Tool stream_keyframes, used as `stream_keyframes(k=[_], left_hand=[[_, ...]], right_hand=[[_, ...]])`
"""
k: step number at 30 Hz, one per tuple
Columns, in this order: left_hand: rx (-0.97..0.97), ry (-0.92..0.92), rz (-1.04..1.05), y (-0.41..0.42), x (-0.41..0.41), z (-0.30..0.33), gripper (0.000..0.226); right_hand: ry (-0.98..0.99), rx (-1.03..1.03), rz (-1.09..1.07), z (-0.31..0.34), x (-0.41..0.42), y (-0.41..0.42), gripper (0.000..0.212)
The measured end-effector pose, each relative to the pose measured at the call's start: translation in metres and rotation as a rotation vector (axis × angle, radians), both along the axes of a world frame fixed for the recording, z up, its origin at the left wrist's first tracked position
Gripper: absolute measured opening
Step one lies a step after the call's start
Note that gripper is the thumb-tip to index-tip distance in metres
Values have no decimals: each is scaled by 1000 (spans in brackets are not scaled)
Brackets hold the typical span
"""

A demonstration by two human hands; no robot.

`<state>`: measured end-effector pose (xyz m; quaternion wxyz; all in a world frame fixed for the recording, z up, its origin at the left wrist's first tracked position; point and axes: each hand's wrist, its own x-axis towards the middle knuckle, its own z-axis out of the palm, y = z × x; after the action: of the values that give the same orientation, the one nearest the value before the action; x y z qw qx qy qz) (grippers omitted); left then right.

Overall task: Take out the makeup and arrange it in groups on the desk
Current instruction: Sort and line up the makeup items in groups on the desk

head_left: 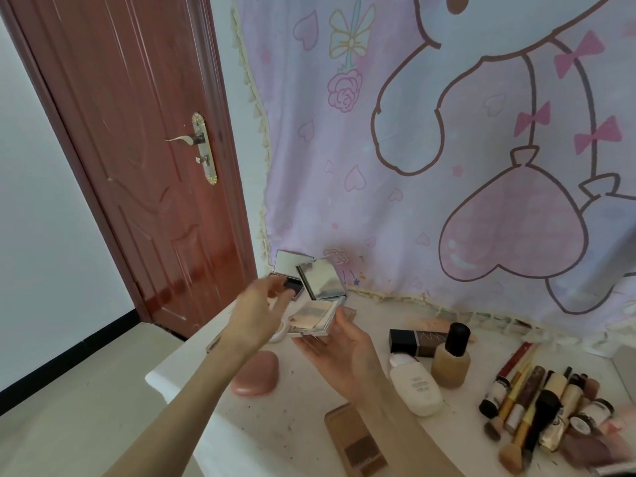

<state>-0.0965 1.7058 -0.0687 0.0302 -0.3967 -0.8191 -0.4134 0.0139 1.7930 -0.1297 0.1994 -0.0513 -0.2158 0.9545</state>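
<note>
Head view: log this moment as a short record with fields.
left hand: holds one open mirrored compact
right hand: holds a second open compact, powder pan showing
desk: white, speckled
bottles: white bottle lying down, amber bottle upright
brushes and tubes: grouped at right
near edge: tan palette, pink case

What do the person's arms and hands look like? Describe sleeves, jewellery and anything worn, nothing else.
Both forearms are bare up to the bottom edge of the picture, with no sleeves in sight. The left hand and the right hand wear no gloves, and no rings, bracelet or watch show. Nails are too blurred to judge.
</note>
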Motion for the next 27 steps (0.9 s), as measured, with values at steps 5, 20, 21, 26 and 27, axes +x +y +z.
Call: stream_keyframes(k=[5, 20, 21, 26, 27], left_hand=[[-171, 28, -193, -7, 10, -21, 47], [-247, 123, -287, -5, 22, -20, 40], [-273, 153, -268, -4, 21, -21, 40], [-318, 233, -197, 0, 16, -25, 36], [-320, 237, -198, 0, 16, -26, 35]], right_hand=[[46, 56, -4, -3, 0, 1, 69], [4, 53, -79, -1, 5, -1, 52], [-18, 59, -92, -2, 6, 0, 44], [-113, 114, -89, 0, 5, 3, 38], [-135, 150, -85, 0, 5, 3, 35]])
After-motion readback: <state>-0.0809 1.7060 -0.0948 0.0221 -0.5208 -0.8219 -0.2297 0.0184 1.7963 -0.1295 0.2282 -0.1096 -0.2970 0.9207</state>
